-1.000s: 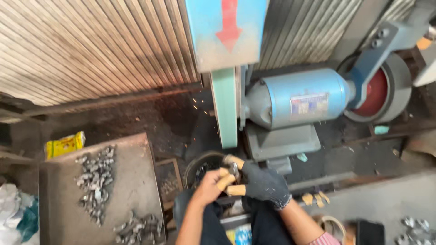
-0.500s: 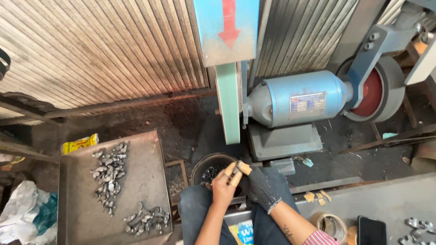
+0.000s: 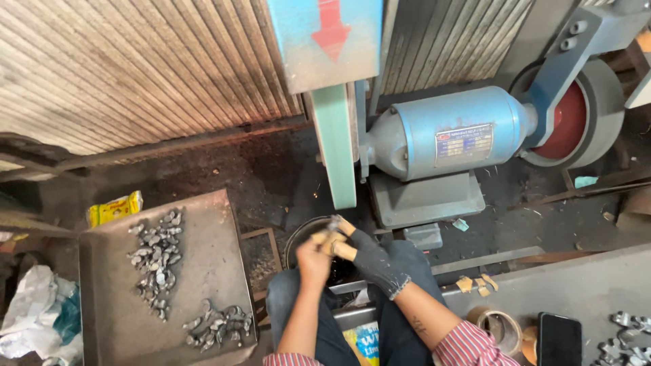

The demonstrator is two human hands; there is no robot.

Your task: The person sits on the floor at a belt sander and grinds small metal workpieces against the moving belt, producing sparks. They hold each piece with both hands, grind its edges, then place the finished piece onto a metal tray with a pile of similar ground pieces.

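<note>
My left hand (image 3: 315, 256) is bare with taped fingertips. My right hand (image 3: 371, 261) wears a dark glove with tan-taped fingertips. Both hands close together on a small grey metal part (image 3: 332, 229), held just below the lower end of the green sanding belt (image 3: 335, 144) of a blue belt grinder (image 3: 444, 141). Whether the part touches the belt I cannot tell. A dark round bucket (image 3: 303, 241) sits under my hands, partly hidden by them.
A grey metal tray (image 3: 203, 271) at my left carries two piles of small metal parts (image 3: 154, 261). A yellow packet (image 3: 114, 207) lies behind it. A red-and-grey wheel (image 3: 576, 115) stands at right. A phone (image 3: 559, 339), tape roll (image 3: 498, 325) and more parts (image 3: 627, 339) lie lower right.
The view has shifted, and my hands have risen with the part toward the belt's lower end. Both hands keep their hold on it.
</note>
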